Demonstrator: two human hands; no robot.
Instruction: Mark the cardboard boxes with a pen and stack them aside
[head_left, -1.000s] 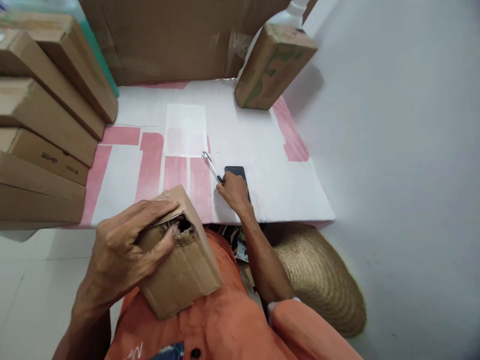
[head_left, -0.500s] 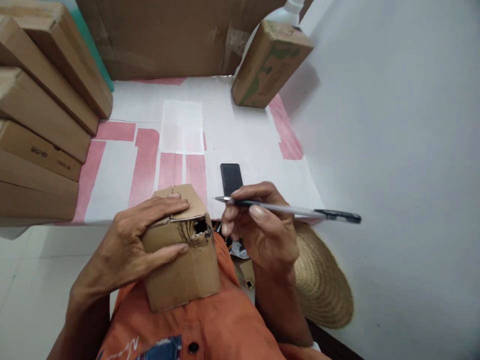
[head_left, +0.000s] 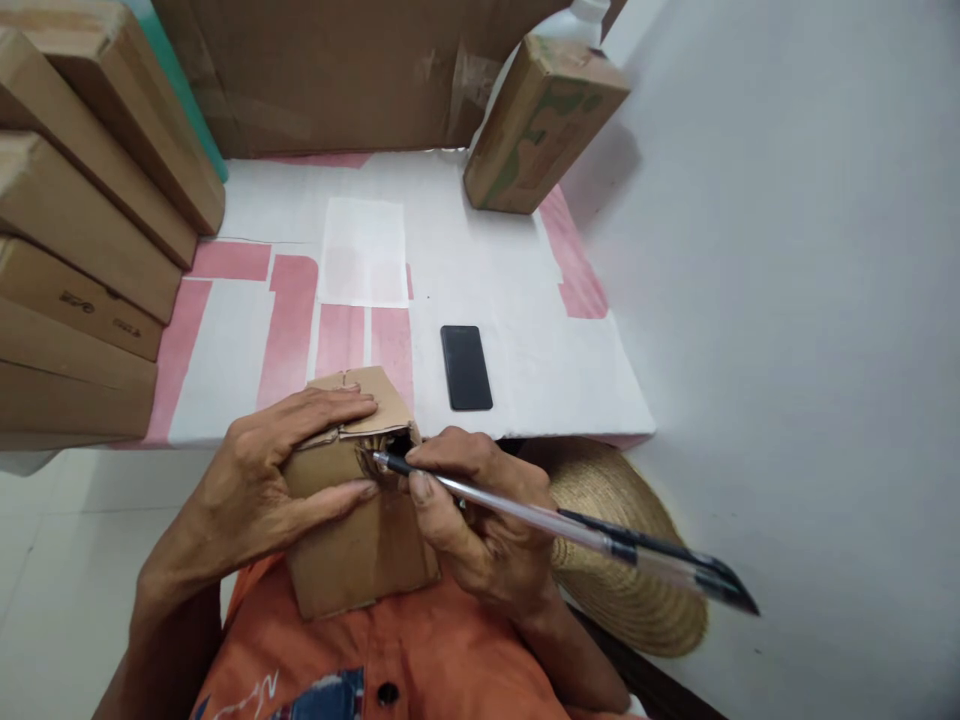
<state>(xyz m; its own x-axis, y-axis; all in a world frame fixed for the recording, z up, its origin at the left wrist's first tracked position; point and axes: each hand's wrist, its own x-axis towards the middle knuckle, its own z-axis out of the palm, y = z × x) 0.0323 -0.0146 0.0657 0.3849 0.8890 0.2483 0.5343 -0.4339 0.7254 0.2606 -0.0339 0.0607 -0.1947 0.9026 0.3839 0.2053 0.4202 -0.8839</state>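
A small brown cardboard box point(head_left: 352, 560) rests against my lap, below the table's front edge. Its upper corner has a torn, dark hole point(head_left: 399, 445) with dark marks beside it. My left hand point(head_left: 262, 480) grips the box from the left, fingers over the top and thumb across the front face. Between the thumb and fingers of my right hand point(head_left: 480, 510) is a clear-barrelled pen point(head_left: 525, 512) with a dark cap on its back end. The pen's tip is at the marked cardboard just left of the hole; whether it touches, I cannot tell.
A black phone point(head_left: 466, 368) lies on the white and pink table cover point(head_left: 510, 290), with a white paper sheet point(head_left: 364, 255) behind it. Several cardboard boxes point(head_left: 82, 230) line the left. A carton point(head_left: 544, 125) and white bottle stand back right. A straw hat point(head_left: 630, 550) sits beside the wall.
My right hand has moved left and down, bringing the pen from above the table edge to the box's torn corner. The phone is now fully uncovered. My left hand and the box have hardly moved.
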